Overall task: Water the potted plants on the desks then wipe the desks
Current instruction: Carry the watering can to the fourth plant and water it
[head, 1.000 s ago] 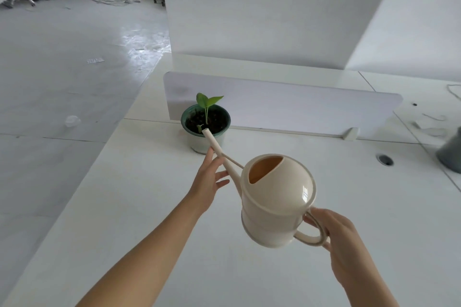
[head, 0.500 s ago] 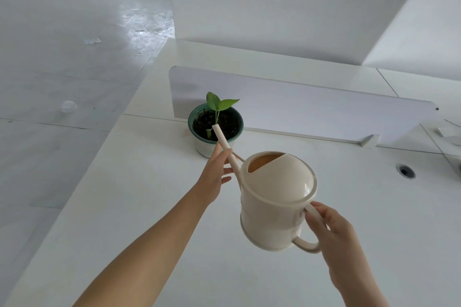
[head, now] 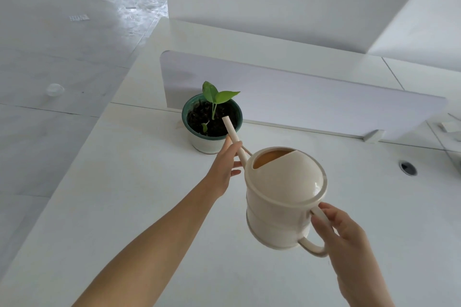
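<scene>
Reaching further: spout now over pot soil.

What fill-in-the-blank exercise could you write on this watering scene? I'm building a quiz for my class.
1. The right hand holds the cream watering can by its ____.
2. The left hand steadies the can's ____.
3. The spout tip sits over the soil of the green-rimmed ____.
4. The seedling in it has green ____.

Missing words: handle; spout; pot; leaves
</scene>
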### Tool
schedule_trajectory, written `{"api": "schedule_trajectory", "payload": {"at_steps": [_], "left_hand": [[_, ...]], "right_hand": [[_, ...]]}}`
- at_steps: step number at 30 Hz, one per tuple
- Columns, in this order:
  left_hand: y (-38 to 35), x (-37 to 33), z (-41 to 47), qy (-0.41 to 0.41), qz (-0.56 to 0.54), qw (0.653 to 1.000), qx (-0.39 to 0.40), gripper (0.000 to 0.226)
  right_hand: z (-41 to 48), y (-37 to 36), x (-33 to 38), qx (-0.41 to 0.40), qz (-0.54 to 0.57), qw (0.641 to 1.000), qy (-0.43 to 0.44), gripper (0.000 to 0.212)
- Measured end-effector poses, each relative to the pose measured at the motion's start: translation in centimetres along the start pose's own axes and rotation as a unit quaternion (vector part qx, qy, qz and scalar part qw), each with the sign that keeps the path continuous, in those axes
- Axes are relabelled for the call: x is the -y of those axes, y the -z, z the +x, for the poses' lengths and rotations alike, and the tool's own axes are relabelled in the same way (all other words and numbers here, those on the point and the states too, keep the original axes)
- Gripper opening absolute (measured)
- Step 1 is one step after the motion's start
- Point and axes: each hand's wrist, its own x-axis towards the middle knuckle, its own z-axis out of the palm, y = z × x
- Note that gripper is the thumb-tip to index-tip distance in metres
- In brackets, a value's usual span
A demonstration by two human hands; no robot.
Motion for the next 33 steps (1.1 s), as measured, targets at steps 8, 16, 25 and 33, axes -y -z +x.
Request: {"api": "schedule_trajectory", "payload": {"at_steps": [8,16,25,33], "left_hand": [[-1.2,-0.6,0.6,-0.012,-0.003,1.0,0.021,0.054],[-1.1,-0.5,-0.2,0.001,-0.013,1.0,0.017,0.046],[0.1,0.5,-1.8,0.01,-0.023,1.0,0.008,0.046],[2.0,-1.5,-2.0,-0.026,-0.042,0.998,-0.027,0.058]], "right_hand": [[0.1,0.0,0.7,-0.011,-0.012,1.0,0.018,0.018],[-0.2,-0.1,1.0,-0.023,-0.012,0.999,0.031,0.021],[-1.4,-0.5,1.5,-0.011,-0.011,0.999,0.037,0.02],[-1.4,-2.1,1.8,0.013,-0.02,0.998,0.055,0.021]]}}
